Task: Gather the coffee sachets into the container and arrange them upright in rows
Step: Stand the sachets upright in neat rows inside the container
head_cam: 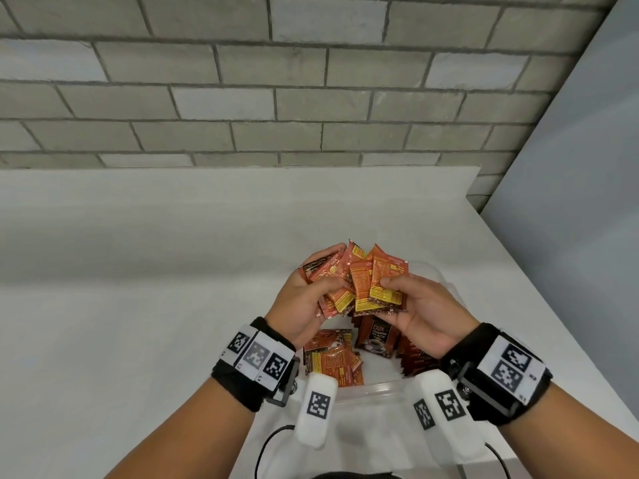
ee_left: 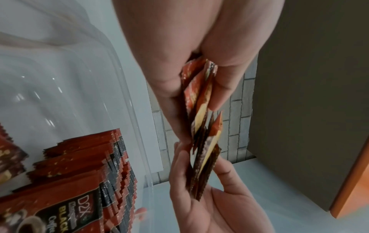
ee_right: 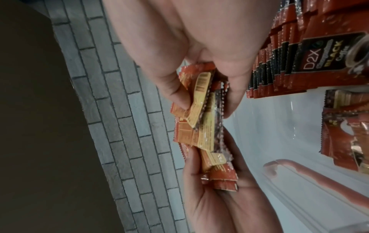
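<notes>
A fanned bundle of orange-red coffee sachets (head_cam: 359, 281) is held above a clear plastic container (head_cam: 373, 388) on the white table. My left hand (head_cam: 320, 276) grips the bundle's left side, thumb on top. My right hand (head_cam: 392, 299) pinches its right side. The left wrist view shows the bundle (ee_left: 201, 110) edge-on between both hands. In the right wrist view the sachets (ee_right: 201, 126) sit unevenly stacked. Inside the container, a row of upright sachets (head_cam: 375, 338) stands at the right, and loose sachets (head_cam: 332, 361) lie flat at the left.
The white table (head_cam: 138, 305) stretches left and back to a grey brick wall (head_cam: 242, 98). A grey panel (head_cam: 570, 167) runs along the table's right edge. The container wall (ee_left: 123, 88) is transparent. Black cables hang near the table's front edge.
</notes>
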Demonstrator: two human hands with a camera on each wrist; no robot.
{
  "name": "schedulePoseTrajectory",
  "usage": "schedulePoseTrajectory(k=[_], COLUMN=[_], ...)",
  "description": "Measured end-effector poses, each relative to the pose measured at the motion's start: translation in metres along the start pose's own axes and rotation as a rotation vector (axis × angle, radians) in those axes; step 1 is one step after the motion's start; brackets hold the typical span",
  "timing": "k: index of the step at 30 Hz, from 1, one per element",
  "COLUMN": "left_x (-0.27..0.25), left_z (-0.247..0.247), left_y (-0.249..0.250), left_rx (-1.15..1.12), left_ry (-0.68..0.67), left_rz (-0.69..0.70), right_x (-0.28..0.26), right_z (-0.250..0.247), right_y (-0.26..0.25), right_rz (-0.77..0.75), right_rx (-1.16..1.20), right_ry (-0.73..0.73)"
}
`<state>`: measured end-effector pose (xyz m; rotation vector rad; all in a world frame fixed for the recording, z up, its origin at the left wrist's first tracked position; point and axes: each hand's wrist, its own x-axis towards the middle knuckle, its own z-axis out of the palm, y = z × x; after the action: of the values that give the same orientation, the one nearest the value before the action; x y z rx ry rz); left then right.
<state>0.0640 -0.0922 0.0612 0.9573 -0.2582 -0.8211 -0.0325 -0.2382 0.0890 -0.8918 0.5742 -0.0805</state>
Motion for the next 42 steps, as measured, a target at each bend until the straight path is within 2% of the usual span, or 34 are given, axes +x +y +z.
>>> schedulePoseTrajectory(k=[4,11,19,23,26,28,32,33,34,35,37,38,40,41,42], left_x=[0.000,0.000,-0.004,-0.005,-0.008,-0.010,-0.014,-0.018,-0.020,-0.025,-0.028,-0.037,-0.045,-0.035,-0.017], left_z=[0.002,-0.004,-0.001,0.005,0.002,0.002,0.014,0.026,0.031,0.046,0.061,0.073,0.091,0.083,0.064], left_y=[-0.002,0.000,-0.012,-0.012,-0.007,-0.003,-0.005,-0.002,-0.001,0.002,-0.001,0.003,0.019,0.008,-0.004], left_rx=[0.045,0.030,0.144,0.115,-0.017,-0.058,-0.110,-0.128,-0.116,-0.072,-0.024,-0.082,0.004,-0.021,-0.049], left_ry=[0.013,0.014,0.100,0.100,0.109,0.107,0.102,0.043,0.012,-0.024,0.011,-0.006,-0.023,0.027,0.090], left_rz=[0.023,-0.079,0.012,-0.060,-0.159,-0.176,-0.200,-0.198,-0.172,-0.145,-0.145,-0.107,-0.060,-0.043,-0.100], right_x=[0.003,0.005,0.000,0.000,0.000,-0.001,-0.005,0.004,0.001,0.011,0.020,0.034,0.052,0.053,0.039], right_z=[-0.001,-0.010,-0.017,-0.020,-0.021,-0.022,-0.025,-0.022,-0.019,-0.009,-0.001,-0.004,-0.021,-0.017,-0.018], right_y=[0.003,0.002,0.005,0.008,0.005,0.004,-0.001,0.008,0.006,0.021,0.035,0.048,0.057,0.059,0.047], right_rz=[0.014,-0.024,-0.037,-0.069,-0.108,-0.107,-0.107,-0.114,-0.138,-0.169,-0.262,-0.253,-0.382,-0.438,-0.451], right_rx=[-0.003,-0.036,-0.284,-0.349,-0.372,-0.371,-0.380,-0.406,-0.435,-0.527,-0.683,-0.775,-1.013,-1.048,-1.146], right_ry=[0.016,0.038,-0.109,-0.098,-0.060,-0.043,-0.127,-0.122,-0.154,-0.099,-0.021,-0.004,0.031,0.002,-0.094])
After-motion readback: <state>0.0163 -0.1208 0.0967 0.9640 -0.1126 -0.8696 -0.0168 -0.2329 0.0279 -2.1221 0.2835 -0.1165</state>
